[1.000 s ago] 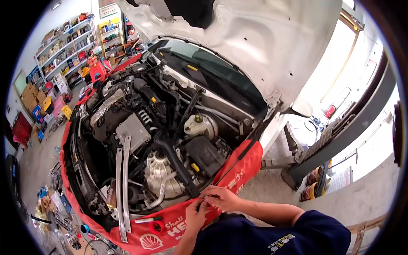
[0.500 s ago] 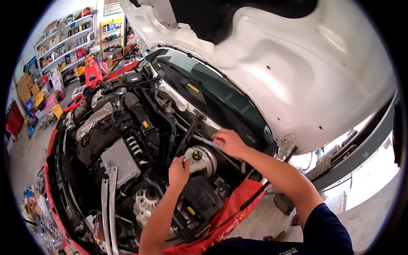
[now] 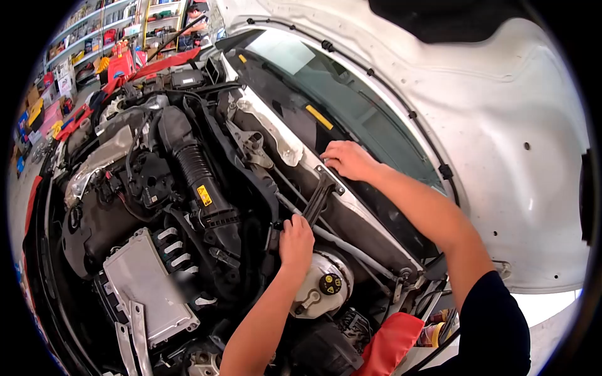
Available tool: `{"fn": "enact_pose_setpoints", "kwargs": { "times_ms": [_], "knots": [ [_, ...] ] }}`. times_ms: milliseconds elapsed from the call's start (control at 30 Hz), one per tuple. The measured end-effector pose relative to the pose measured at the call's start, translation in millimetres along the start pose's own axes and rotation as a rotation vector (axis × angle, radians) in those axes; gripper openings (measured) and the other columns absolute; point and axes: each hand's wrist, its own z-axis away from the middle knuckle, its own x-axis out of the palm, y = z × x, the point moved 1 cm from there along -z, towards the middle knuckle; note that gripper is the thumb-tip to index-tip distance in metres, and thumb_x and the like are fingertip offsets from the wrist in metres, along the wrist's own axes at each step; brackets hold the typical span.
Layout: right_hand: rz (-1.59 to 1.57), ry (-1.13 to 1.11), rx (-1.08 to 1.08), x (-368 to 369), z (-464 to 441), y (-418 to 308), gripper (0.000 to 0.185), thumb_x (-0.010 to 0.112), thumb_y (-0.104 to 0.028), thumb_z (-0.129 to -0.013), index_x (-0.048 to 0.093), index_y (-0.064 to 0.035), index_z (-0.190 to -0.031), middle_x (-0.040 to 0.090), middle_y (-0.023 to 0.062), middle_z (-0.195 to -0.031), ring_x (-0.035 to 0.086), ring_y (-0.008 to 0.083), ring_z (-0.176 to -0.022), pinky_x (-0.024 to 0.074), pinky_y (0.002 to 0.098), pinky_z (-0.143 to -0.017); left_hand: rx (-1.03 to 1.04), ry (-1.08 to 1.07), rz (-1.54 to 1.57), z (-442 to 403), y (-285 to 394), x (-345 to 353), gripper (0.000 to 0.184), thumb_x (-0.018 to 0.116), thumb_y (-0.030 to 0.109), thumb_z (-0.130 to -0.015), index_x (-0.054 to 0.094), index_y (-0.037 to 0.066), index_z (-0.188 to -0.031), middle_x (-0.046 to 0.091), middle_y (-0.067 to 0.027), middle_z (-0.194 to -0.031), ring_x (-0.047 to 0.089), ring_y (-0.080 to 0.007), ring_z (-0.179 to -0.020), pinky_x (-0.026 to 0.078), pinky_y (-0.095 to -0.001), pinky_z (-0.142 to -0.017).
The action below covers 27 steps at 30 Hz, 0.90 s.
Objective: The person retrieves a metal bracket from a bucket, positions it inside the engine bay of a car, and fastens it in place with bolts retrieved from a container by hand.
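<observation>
My left hand (image 3: 296, 243) has its fingers curled together at the lower end of a black metal bracket (image 3: 320, 199), just above the brake fluid reservoir (image 3: 316, 291) with its black and yellow cap. Whatever lies under those fingertips is hidden. Beyond the bracket's bolted upper end, my right hand (image 3: 352, 160) is bent over the white cowl edge below the windscreen, fingers drawn together. Its fingertips may pinch something small, too hidden to name. A grey metal rod (image 3: 354, 252) runs from beside the bracket toward the right.
A ribbed intake hose (image 3: 191, 166) and a silver control module (image 3: 147, 282) occupy the engine bay. Two metal strips (image 3: 139, 332) lean on the module. The raised white bonnet (image 3: 501, 144) overhangs the right side. A red cover (image 3: 392, 344) drapes the near wing.
My view has moved closer to the engine bay. My left hand has moved up from beside the reservoir toward the bracket, and my right hand has shifted left along the cowl to the bracket's upper end.
</observation>
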Motion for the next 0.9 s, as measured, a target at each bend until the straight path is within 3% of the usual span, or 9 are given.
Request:
{"fn": "enact_pose_setpoints", "kwargs": {
  "times_ms": [167,233,333,833,900],
  "knots": [
    [0.122,-0.102,-0.124,25.7,-8.9,11.8,0.021,0.064,-0.018,-0.080,0.068,-0.0081,-0.098,0.061,0.0039,-0.095,0.056,0.0233,-0.100,0.0435,0.0372,-0.089,-0.027,-0.059,-0.004,-2.0,4.6,1.6,0.018,0.063,0.017,-0.081,0.058,0.003,-0.091,0.048,-0.0057,-0.094,0.056,-0.0172,-0.085,0.056,-0.0220,-0.064],
    [0.183,-0.104,-0.187,26.9,-11.4,11.1,0.018,0.065,-0.016,-0.079,0.068,-0.0086,-0.095,0.060,0.0026,-0.092,0.054,0.0213,-0.099,0.0423,0.0359,-0.088,-0.048,0.031,0.075,-4.1,4.2,6.5,0.021,0.068,0.013,-0.073,0.055,0.002,-0.085,0.047,-0.0087,-0.092,0.057,-0.0205,-0.085,0.056,-0.0248,-0.063],
    [0.229,-0.069,-0.290,24.2,-14.5,7.8,0.015,0.066,-0.016,-0.079,0.068,-0.0083,-0.091,0.059,0.0017,-0.090,0.053,0.0196,-0.099,0.0411,0.0350,-0.088,-0.025,0.035,0.064,-6.0,6.5,5.8,0.022,0.068,0.012,-0.073,0.055,0.001,-0.087,0.047,-0.0090,-0.093,0.057,-0.0201,-0.084,0.056,-0.0241,-0.063],
    [0.275,-0.069,-0.353,36.0,-18.6,0.5,0.012,0.071,-0.012,-0.068,0.066,-0.0090,-0.078,0.057,0.0008,-0.092,0.050,0.0193,-0.105,0.0405,0.0331,-0.090,-0.076,-0.028,0.076,-5.5,2.4,1.5,0.019,0.064,0.009,-0.078,0.054,0.000,-0.091,0.047,-0.0083,-0.096,0.057,-0.0205,-0.088,0.057,-0.0261,-0.067],
    [0.321,-0.094,-0.373,38.5,-21.0,-0.4,0.013,0.071,-0.012,-0.066,0.066,-0.0100,-0.077,0.057,0.0005,-0.092,0.050,0.0190,-0.106,0.0400,0.0325,-0.090,-0.054,-0.080,-0.021,-6.0,3.4,-0.4,0.020,0.061,0.013,-0.081,0.059,0.004,-0.098,0.047,-0.0037,-0.097,0.054,-0.0142,-0.087,0.055,-0.0217,-0.066]
  ]
}}
